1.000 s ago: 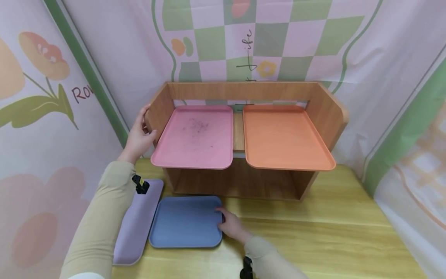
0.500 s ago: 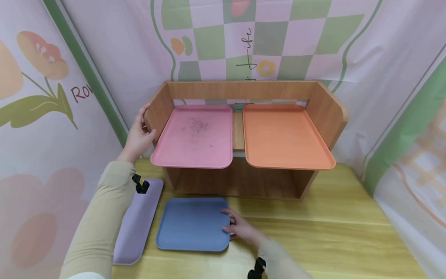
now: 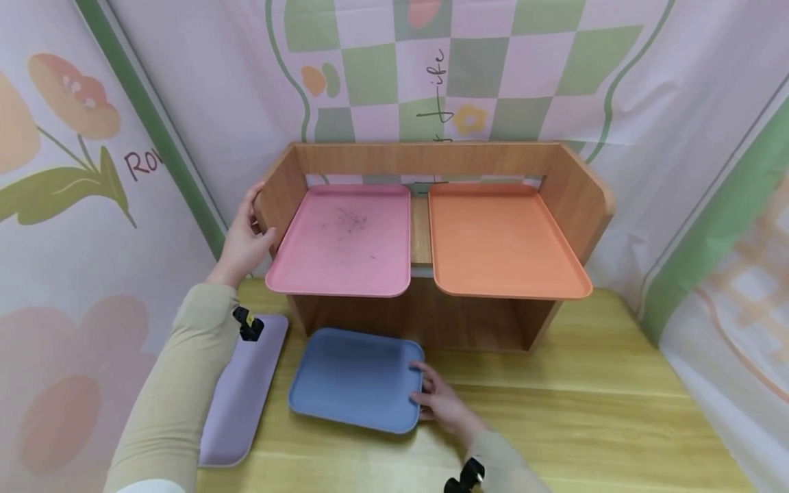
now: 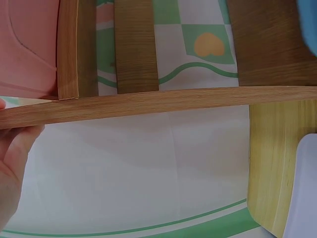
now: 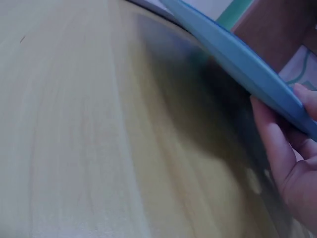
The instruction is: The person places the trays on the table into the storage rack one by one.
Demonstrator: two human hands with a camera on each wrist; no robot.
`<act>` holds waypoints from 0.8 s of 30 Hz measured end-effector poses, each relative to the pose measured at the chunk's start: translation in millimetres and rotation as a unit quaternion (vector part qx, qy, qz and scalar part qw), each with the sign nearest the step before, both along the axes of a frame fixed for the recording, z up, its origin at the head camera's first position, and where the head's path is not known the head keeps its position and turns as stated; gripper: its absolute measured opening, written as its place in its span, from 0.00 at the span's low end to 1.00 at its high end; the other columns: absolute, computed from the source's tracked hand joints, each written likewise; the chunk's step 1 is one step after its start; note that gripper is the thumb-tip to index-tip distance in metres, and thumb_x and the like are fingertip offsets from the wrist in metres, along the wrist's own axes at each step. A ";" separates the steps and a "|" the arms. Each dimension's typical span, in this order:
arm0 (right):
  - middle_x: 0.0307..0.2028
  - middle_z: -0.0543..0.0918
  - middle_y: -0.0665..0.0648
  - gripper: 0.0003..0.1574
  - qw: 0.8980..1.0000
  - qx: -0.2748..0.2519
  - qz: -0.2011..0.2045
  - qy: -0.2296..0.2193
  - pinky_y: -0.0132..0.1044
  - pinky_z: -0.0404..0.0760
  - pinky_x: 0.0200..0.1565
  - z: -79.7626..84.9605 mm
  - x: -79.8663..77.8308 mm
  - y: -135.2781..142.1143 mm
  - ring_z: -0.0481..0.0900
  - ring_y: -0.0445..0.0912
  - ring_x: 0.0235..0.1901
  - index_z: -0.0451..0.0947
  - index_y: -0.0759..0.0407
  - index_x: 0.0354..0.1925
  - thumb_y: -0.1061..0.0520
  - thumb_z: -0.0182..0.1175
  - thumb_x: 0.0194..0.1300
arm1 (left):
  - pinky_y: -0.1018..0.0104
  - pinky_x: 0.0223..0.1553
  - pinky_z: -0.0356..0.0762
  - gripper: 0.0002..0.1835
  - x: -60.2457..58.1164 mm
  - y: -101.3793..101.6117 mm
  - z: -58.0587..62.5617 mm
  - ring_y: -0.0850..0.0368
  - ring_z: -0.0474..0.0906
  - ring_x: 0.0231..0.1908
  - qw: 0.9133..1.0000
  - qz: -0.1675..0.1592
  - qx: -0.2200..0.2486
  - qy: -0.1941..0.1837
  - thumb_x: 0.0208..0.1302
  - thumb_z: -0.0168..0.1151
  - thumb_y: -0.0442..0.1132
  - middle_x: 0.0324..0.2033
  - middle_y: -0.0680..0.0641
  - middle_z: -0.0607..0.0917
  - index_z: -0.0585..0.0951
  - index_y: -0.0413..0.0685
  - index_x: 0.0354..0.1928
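My right hand (image 3: pixel 446 404) pinches the right edge of a blue tray (image 3: pixel 357 380), some fingers above the rim and some beneath. The tray is tilted and raised off the table, its shadow falling below it in the right wrist view. My left hand (image 3: pixel 243 236) grips the left side panel (image 4: pixel 148 106) of a wooden shelf (image 3: pixel 425 161); part of its fingers is hidden behind the panel. On the shelf's upper board lie a pink tray (image 3: pixel 345 239) with dark specks and, to its right, an orange tray (image 3: pixel 505 243). Both stick out past the board's front.
A lilac tray (image 3: pixel 243 397) lies on the wooden table (image 3: pixel 585 411) at the left, partly under my left forearm. The shelf's lower compartment (image 3: pixel 481 322) opens towards me behind the blue tray. Printed curtains (image 3: pixel 216 82) hang behind and at both sides.
The blue tray has moved right and towards the shelf in my right hand, rising off the table and turning slightly. My left hand has stayed on the side panel.
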State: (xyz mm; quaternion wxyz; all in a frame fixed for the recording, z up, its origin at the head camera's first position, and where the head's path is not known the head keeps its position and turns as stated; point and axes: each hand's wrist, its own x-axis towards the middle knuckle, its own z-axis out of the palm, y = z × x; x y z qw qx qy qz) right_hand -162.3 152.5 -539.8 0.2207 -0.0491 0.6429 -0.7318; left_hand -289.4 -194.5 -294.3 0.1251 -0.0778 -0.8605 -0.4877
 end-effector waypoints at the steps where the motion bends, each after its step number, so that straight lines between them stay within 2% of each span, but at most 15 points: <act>1: 0.62 0.60 0.77 0.41 1.000 0.001 -0.015 0.001 0.42 0.84 0.38 0.5 0.3 0.9 0.79 0.47 0.40 0.45 0.62 0.71 0.67 0.52 0.66 | 0.40 0.61 0.66 0.44 -0.3 0.0 0.1 0.35 0.65 0.62 1.000 0.000 0.000 0.000 0.64 0.53 0.30 0.66 0.36 0.63 0.47 0.78 0.72; 5: 0.62 0.61 0.77 0.39 0.994 0.003 -0.105 0.005 0.34 0.81 0.32 -0.6 1.7 1.7 0.79 0.44 0.36 0.47 0.61 0.70 0.70 0.50 0.66 | 0.39 0.60 0.66 0.44 -1.1 0.0 0.2 0.35 0.65 0.62 1.000 0.000 -0.001 -0.004 0.65 0.53 0.30 0.66 0.35 0.63 0.46 0.79 0.71; 8: 0.63 0.61 0.75 0.38 0.984 -0.001 -0.178 0.008 0.31 0.80 0.29 -5.3 1.9 1.8 0.78 0.41 0.34 0.49 0.60 0.69 0.71 0.50 0.66 | 0.39 0.60 0.66 0.44 -1.3 -0.5 -0.3 0.35 0.65 0.62 1.000 0.001 -0.002 -0.004 0.65 0.52 0.30 0.66 0.35 0.63 0.46 0.79 0.71; 10: 0.65 0.59 0.74 0.37 0.977 -0.010 -0.213 0.010 0.31 0.80 0.29 -8.8 2.1 3.2 0.78 0.39 0.34 0.48 0.60 0.69 0.71 0.49 0.66 | 0.39 0.60 0.66 0.44 -1.1 -0.7 -0.5 0.35 0.65 0.62 1.000 0.001 -0.002 -0.005 0.65 0.52 0.29 0.67 0.35 0.62 0.46 0.79 0.71; 12: 0.62 0.64 0.70 0.37 0.971 -0.022 -0.240 0.004 0.31 0.81 0.29 -12.1 1.8 5.0 0.78 0.37 0.34 0.47 0.58 0.69 0.70 0.48 0.67 | 0.39 0.60 0.66 0.44 -1.0 -0.8 -0.8 0.35 0.65 0.62 1.000 0.000 0.000 -0.005 0.65 0.52 0.29 0.67 0.35 0.62 0.46 0.79 0.71; 15: 0.49 0.72 0.58 0.37 0.963 -0.044 -0.266 -0.005 0.29 0.80 0.28 -14.0 1.7 6.8 0.77 0.36 0.29 0.46 0.57 0.69 0.69 0.49 0.68 | 0.39 0.60 0.66 0.44 -1.0 -0.7 -1.1 0.35 0.65 0.62 1.000 0.001 0.001 -0.008 0.64 0.52 0.29 0.67 0.36 0.62 0.46 0.79 0.71; 17: 0.41 0.71 0.48 0.36 0.958 -0.060 -0.280 -0.009 0.28 0.79 0.27 -14.7 1.1 7.0 0.76 0.36 0.28 0.47 0.56 0.68 0.69 0.49 0.68 | 0.39 0.60 0.66 0.44 -1.3 -0.9 -1.2 0.35 0.65 0.62 1.000 0.001 0.001 -0.008 0.65 0.52 0.29 0.67 0.36 0.62 0.46 0.79 0.71; 18: 0.40 0.70 0.47 0.36 0.957 -0.069 -0.283 -0.010 0.28 0.79 0.28 -14.7 0.9 7.1 0.76 0.36 0.28 0.48 0.55 0.68 0.68 0.49 0.68 | 0.39 0.60 0.67 0.44 -1.5 -0.9 -1.2 0.35 0.65 0.62 1.000 0.001 0.001 -0.008 0.65 0.52 0.29 0.67 0.36 0.62 0.47 0.80 0.71; 21: 0.41 0.70 0.47 0.35 0.953 -0.089 -0.289 -0.010 0.29 0.80 0.30 -15.0 -0.2 7.2 0.78 0.36 0.30 0.48 0.55 0.67 0.68 0.50 0.68 | 0.39 0.60 0.67 0.44 -2.2 -1.1 -1.3 0.35 0.65 0.62 1.000 0.002 -0.001 -0.007 0.65 0.53 0.30 0.67 0.36 0.61 0.47 0.81 0.71; 24: 0.48 0.70 0.54 0.37 0.954 -0.086 -0.286 -0.007 0.31 0.81 0.33 -15.7 -1.1 6.7 0.78 0.37 0.34 0.46 0.57 0.68 0.69 0.50 0.67 | 0.40 0.59 0.67 0.45 -2.8 -1.4 -1.8 0.36 0.65 0.62 1.000 0.003 -0.003 -0.006 0.64 0.53 0.29 0.68 0.37 0.61 0.47 0.81 0.71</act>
